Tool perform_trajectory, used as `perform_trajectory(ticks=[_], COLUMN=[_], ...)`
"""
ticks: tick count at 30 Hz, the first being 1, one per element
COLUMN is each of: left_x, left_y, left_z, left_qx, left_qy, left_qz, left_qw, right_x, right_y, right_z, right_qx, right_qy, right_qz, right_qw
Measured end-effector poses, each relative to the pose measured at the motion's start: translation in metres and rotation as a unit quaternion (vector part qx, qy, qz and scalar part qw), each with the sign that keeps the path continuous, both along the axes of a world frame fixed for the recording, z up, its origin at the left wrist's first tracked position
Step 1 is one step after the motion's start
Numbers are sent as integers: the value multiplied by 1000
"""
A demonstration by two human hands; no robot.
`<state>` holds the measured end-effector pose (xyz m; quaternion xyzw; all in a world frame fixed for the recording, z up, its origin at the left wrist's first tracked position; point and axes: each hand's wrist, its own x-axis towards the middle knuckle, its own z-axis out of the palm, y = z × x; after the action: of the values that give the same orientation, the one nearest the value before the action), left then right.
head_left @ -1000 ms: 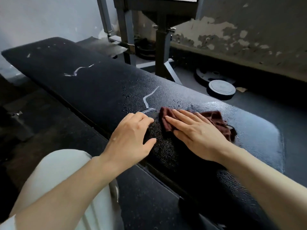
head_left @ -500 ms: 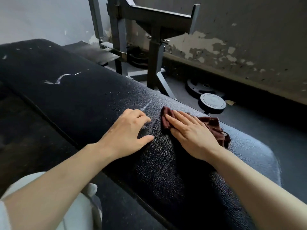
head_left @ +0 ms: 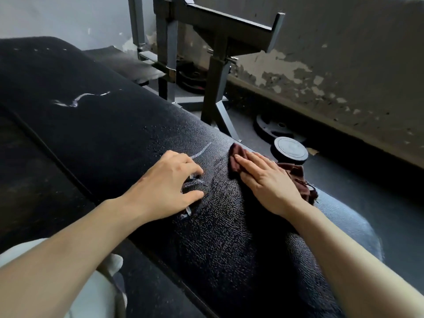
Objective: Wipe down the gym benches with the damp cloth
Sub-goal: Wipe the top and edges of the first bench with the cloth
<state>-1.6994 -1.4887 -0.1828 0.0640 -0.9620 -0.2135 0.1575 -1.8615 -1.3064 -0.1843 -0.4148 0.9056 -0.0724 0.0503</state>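
Our right hand (head_left: 267, 180) lay flat on the maroon cloth (head_left: 296, 177), fingers straight and together, pressing it onto the near-right end of the bench pad (head_left: 110, 134). Our left hand (head_left: 168, 187) rested beside it on the pad, fingers loosely spread, holding nothing. The pad's long axis ran up-left from the cloth toward the white streak (head_left: 79, 101), so we judged the next stroke belonged to the right hand, heading that way.

two bare forearms, no sleeves visible, left hand (head_left: 168, 183) and right hand (head_left: 267, 180) without rings, watch or gloves, short plain nails, pale off-white trousers (head_left: 96, 292) on leg at lower left
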Motion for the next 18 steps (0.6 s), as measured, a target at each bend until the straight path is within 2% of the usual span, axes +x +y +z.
perform_trajectory(ticks=[4,8,11,15,18], left_x=[6,4,5,13,16], left_y=[-8,-8,-12,-22,-27], left_z=[1,1,3,5,6], left_qx=[4,-4,7,8,5], left_qy=[2,-9,-17,-33,-33], left_qz=[20,24,26,32,48], left_qw=[1000,1000,999,999,998], right_x=[-2,25,13,-9,-2], right_y=[-24,-51,-43,-36,-61], right_z=[-3,-4,3,5,2], right_qx=[0,-15,-4,49,31], right_qy=[1,18,-14,-1,-10], right_qz=[-54,44,83,3,-26], right_qw=[999,999,996,999,999])
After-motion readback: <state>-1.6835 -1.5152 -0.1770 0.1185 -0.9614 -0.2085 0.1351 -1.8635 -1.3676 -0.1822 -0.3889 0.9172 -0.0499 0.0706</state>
